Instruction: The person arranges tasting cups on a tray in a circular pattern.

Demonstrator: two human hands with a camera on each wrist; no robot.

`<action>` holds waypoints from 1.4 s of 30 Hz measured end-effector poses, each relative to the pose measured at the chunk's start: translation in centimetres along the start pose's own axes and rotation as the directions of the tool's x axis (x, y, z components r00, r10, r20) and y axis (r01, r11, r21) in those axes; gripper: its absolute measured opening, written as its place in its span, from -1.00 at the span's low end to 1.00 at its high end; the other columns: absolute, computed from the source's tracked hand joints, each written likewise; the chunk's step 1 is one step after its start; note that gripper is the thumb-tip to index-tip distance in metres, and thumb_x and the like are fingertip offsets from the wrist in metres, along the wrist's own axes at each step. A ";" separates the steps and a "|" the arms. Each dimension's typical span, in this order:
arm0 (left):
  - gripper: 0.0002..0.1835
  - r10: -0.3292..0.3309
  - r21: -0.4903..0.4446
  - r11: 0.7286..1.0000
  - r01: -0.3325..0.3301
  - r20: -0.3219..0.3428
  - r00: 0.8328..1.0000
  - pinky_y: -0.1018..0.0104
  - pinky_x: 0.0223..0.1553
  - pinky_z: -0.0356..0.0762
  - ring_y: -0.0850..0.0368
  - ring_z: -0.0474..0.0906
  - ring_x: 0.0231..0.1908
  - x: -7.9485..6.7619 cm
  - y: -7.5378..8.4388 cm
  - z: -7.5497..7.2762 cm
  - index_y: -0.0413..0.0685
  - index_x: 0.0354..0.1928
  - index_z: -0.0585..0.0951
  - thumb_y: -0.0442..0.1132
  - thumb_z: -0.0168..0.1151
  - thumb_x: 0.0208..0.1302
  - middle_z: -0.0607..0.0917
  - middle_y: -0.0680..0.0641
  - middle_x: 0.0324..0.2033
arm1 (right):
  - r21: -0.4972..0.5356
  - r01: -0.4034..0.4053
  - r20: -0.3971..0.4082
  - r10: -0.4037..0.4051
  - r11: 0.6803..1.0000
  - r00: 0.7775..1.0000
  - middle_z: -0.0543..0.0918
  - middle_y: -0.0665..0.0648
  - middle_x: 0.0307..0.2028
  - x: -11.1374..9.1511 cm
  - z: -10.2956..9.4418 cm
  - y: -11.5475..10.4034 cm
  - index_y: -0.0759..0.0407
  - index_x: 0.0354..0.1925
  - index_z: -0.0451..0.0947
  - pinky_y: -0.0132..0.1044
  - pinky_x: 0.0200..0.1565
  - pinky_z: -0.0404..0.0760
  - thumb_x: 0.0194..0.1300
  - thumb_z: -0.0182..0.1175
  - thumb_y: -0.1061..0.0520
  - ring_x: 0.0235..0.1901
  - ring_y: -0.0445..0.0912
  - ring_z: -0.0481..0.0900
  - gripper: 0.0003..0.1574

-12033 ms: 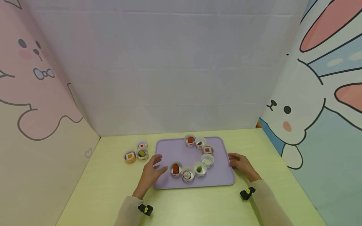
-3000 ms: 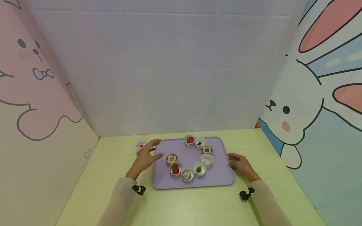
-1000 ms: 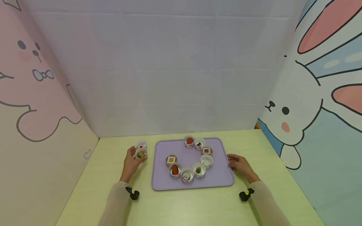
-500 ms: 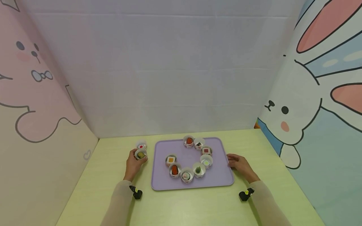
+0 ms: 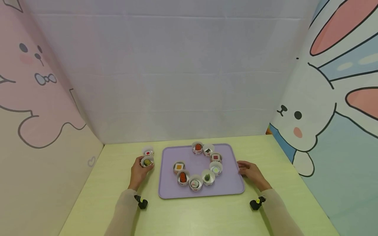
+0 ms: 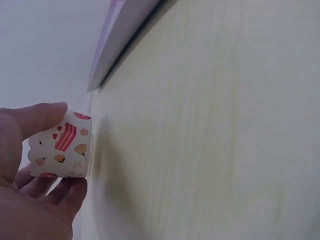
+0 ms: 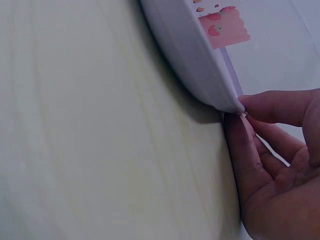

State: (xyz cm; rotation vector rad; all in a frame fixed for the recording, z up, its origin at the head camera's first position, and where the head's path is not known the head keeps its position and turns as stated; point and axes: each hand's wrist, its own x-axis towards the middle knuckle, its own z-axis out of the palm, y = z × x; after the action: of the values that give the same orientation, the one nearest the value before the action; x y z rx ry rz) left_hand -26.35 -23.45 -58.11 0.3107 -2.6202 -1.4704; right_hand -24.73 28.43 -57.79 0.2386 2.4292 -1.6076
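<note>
My left hand (image 5: 138, 172) grips a white paper baking cup (image 6: 62, 145) printed with cake slices, thumb on one side and fingers on the other. A green and yellow sushi piece (image 5: 147, 162) sits inside it. Directly behind is another cup (image 5: 148, 152) holding a white piece with a red centre. To the right lies a lilac tray (image 5: 174, 191) carrying several similar cups in a curve open to the left, among them one with an orange-topped square (image 5: 178, 167). My right hand (image 5: 251, 170) pinches the tray's right rim, thumb above and fingers under it.
A pale yellow-green table (image 5: 192, 216) bears everything. White cloth (image 5: 177, 72) hangs behind it, and panels with a cartoon rabbit (image 5: 313, 121) and a pink animal stand at the sides. Each wrist wears a small black camera.
Since the oldest frame, the orange-topped cup has gone from the table onto the tray. My left hand then went back left and took hold of the green-and-yellow cup. The right hand stays put.
</note>
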 end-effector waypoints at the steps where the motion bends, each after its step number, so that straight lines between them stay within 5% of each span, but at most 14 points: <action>1: -0.27 0.004 0.000 1.000 -0.004 0.001 1.000 0.06 -0.03 0.51 -0.19 0.52 0.08 -0.1 0.2 -0.1 -0.14 0.33 0.33 -0.12 0.41 0.16 0.54 -0.33 0.16 | 0.002 -0.001 0.001 0.001 1.000 1.000 0.54 0.36 0.16 0.0 0.0 0.0 0.31 0.33 0.38 -0.32 -0.12 0.61 0.25 0.19 0.31 0.00 -0.01 0.59 -0.34; 15: -0.24 0.125 -0.080 0.989 -0.121 0.036 0.992 -0.15 0.17 0.48 -0.27 0.41 0.26 -1.3 4.6 -1.7 -0.13 0.36 0.30 -0.14 0.42 0.17 0.46 -0.31 0.24 | -0.004 -0.002 0.006 0.002 1.000 1.000 0.54 0.37 0.18 0.0 -0.1 0.0 0.31 0.33 0.38 -0.31 -0.10 0.62 0.26 0.19 0.30 0.03 0.02 0.59 -0.34; 30: -0.33 0.220 -0.106 0.971 -0.212 0.072 0.973 -0.12 0.28 0.39 -0.16 0.47 0.22 -1.0 8.1 0.8 -0.10 0.24 0.40 -0.15 0.47 0.11 0.57 -0.22 0.14 | -0.016 0.001 0.004 -0.001 1.000 1.000 0.54 0.36 0.19 0.0 -0.2 0.1 0.29 0.34 0.38 -0.28 -0.09 0.63 0.27 0.18 0.29 0.03 0.00 0.59 -0.35; 42: -0.30 0.207 -0.113 0.975 -0.192 0.140 0.968 -0.09 0.10 0.54 -0.14 0.54 0.13 -0.1 9.2 3.6 -0.03 0.27 0.41 -0.08 0.47 0.09 0.59 -0.19 0.12 | 0.004 -0.017 -0.005 0.017 1.000 1.000 0.55 0.36 0.18 0.0 0.0 -0.1 0.29 0.32 0.39 -0.31 -0.11 0.64 0.26 0.20 0.31 0.02 0.00 0.61 -0.35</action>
State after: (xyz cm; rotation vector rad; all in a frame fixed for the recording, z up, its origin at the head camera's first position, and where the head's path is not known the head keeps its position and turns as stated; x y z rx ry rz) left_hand -28.06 -15.75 -52.11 -0.0766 -2.5879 -1.6037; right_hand -24.75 28.37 -57.66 0.2639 2.4211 -1.6073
